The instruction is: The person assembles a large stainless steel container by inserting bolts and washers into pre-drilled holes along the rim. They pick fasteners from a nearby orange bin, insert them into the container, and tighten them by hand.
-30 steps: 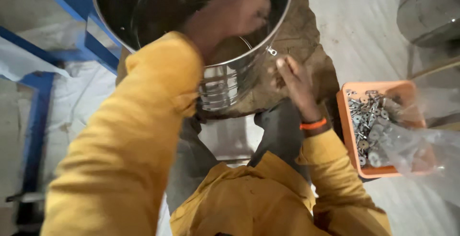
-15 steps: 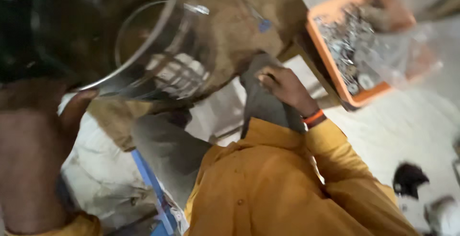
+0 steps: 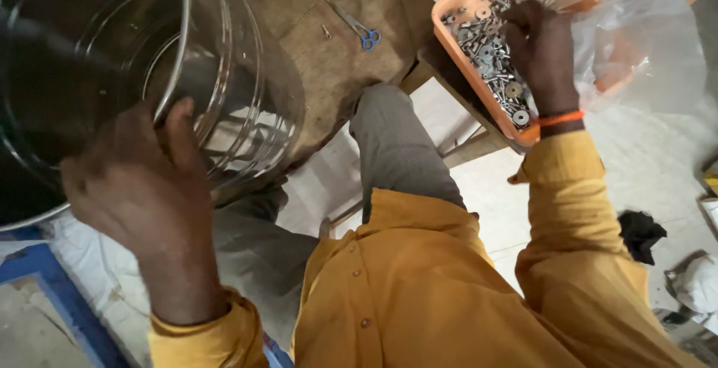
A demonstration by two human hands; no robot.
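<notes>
Fingers: left hand [image 3: 142, 181] has its thumb hooked over the rim of the steel drum [image 3: 149, 76], the other fingers wrapped on the outer wall, closed firmly on it; right hand [image 3: 540, 46] has its fingers curled down among the loose fasteners, but whether they have pinched one up cannot be told.
Steel drum: large shiny cylinder, tilted with its open mouth toward the camera, resting against the brown cloth; judged to be tipped and gripped at the rim so that it stays steady and its inside can be seen.
Brown cloth [image 3: 336, 54]: coarse covering spread over the work surface under the drum, apparently as padding against slipping and scratching.
Clear plastic bag [image 3: 643, 46]: crumpled, lying over the far side of the tray, pushed back so that the contents are open to the right hand.
Orange tray [image 3: 479, 84]: shallow plastic box on a wooden stand beside the right knee, placed within easy reach of that hand.
Scissors [image 3: 357, 28]: blue-handled pair lying flat on the cloth, apart from both hands.
Fasteners [image 3: 497, 84]: heap of small metal screws and washers in the tray.
Stray screw [image 3: 326, 31]: single piece on the cloth, just beside the scissors.
</notes>
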